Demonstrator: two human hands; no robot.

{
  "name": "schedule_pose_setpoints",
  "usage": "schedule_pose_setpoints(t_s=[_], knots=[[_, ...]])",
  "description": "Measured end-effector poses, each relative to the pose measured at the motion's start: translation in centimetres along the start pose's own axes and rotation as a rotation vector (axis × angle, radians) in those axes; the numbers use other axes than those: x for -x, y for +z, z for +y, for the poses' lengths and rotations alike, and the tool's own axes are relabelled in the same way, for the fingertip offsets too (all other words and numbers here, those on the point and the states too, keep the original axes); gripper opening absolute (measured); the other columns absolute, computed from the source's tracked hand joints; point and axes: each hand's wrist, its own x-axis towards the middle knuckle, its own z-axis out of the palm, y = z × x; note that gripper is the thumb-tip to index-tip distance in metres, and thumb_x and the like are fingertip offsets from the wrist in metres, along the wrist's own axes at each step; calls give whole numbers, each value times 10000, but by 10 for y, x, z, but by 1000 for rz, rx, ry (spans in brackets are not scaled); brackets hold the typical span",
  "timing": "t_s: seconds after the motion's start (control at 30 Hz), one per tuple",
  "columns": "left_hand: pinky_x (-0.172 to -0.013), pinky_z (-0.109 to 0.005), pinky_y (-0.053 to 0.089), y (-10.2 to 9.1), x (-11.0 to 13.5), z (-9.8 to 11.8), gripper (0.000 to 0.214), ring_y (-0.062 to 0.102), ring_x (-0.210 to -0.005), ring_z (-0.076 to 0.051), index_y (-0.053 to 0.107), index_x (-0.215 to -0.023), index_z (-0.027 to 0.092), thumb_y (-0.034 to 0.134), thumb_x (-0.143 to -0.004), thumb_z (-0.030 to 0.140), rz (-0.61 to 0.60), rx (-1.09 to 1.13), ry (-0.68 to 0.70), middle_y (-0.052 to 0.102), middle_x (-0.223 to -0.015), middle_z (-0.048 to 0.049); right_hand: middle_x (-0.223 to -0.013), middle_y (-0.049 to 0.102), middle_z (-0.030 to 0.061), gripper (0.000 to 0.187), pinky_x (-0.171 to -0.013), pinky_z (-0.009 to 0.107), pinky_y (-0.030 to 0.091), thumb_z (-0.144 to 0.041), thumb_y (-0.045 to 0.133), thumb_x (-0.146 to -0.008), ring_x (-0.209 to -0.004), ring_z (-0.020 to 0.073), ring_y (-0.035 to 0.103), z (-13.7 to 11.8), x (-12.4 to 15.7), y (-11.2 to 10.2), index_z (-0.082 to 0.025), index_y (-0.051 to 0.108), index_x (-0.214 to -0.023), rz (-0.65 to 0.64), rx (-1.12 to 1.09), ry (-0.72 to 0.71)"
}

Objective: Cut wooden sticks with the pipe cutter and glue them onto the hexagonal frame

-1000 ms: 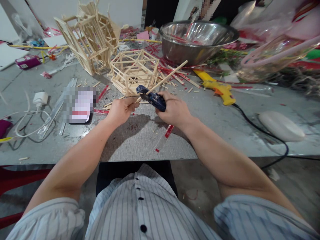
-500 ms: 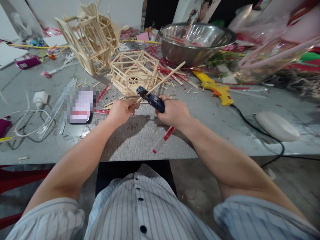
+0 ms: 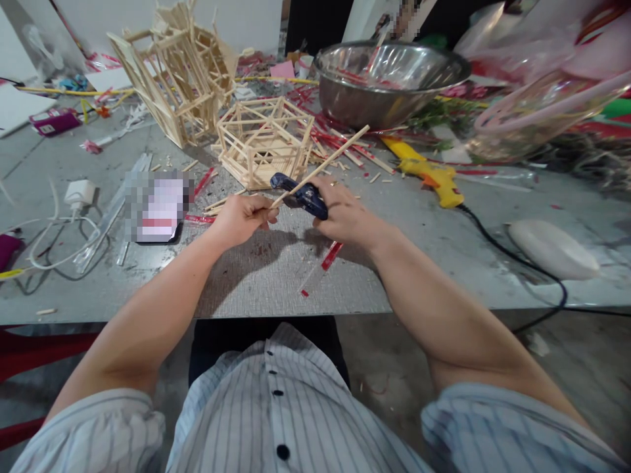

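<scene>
Between its thumb and fingers, my left hand pinches the lower end of a thin wooden stick, which slants up to the right. My right hand is closed around a dark blue hand tool; its working end is partly hidden and I cannot make out its exact kind. The stick crosses over the tool, close against it. Just beyond both hands stands a low, many-sided frame of wooden sticks. A taller stick structure stands behind it to the left.
A phone and a white charger with cable lie at left. To the right are a yellow glue gun with a black cord and a white oval object. A metal bowl stands behind, among red-and-clear plastic wrappers.
The fingers of my right hand have loosened and spread somewhat over the tool. The stick and tool have shifted only slightly. My left hand keeps its pinch.
</scene>
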Motion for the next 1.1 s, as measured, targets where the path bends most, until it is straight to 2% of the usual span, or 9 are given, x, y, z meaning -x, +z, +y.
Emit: schedule_pose_setpoints(t_s=[0.17,0.23,0.47,0.57,0.67,0.8,0.93,1.0,1.1], knots=[[-513,-195,460,-3,1,8,223,599,-525,-91,614,-702,132,576,-800,329,-142,90,-127,651,-640,-27,-1353,499,86,790,-1005,501,390,-160,535,-648,-1229,314,461,12,-1,3,-252,324,-1404,21,-29,-131],[-513,-189,446,-2,1,8,233,581,-521,-82,599,-698,134,577,-807,339,-156,96,-137,641,-641,-25,-1364,494,81,806,-1014,506,386,-156,537,-649,-1243,313,452,13,-1,2,-257,311,-1416,17,-29,-143],[-500,-192,312,15,0,6,247,386,-510,-61,544,-704,148,518,-868,331,167,-100,81,441,-557,42,-1384,481,69,794,-983,507,423,-159,517,-662,-1247,306,460,8,-1,6,-288,306,-1416,80,-11,-61],[-501,-212,269,19,1,11,273,336,-516,-71,552,-690,152,496,-887,334,248,-165,141,361,-538,51,-1390,473,59,781,-1009,490,417,-169,510,-670,-1257,286,455,6,0,8,-296,302,-1412,104,-27,-80],[-508,-224,269,17,3,16,283,345,-515,-77,564,-694,159,487,-893,344,221,-138,139,373,-530,48,-1378,477,75,756,-1049,471,391,-160,506,-666,-1277,273,438,6,1,7,-262,328,-1394,119,-41,-120],[-519,-224,287,14,3,20,321,374,-530,-75,568,-681,154,511,-871,407,106,23,97,443,-564,34,-1368,476,113,740,-1044,484,395,-158,508,-659,-1292,284,417,8,2,4,-229,344,-1378,92,-65,-168],[-463,-223,224,11,4,20,365,299,-458,-60,572,-678,154,556,-827,487,-20,262,23,368,-503,59,-1363,475,127,748,-1038,518,388,-130,486,-656,-1294,299,408,10,3,2,-212,330,-1383,75,-108,-247],[-436,-224,181,9,4,19,376,254,-426,-54,575,-684,158,581,-802,516,-61,383,-36,322,-477,73,-1361,473,116,770,-1033,531,382,-122,488,-650,-1281,307,416,10,3,1,-226,316,-1394,91,-109,-245],[-417,-219,154,6,3,18,371,222,-407,-48,567,-679,163,618,-772,518,-27,500,-105,290,-452,85,-1376,456,97,818,-1032,533,367,-145,518,-663,-1290,314,398,11,2,-2,-258,263,-1431,138,-56,-167]])
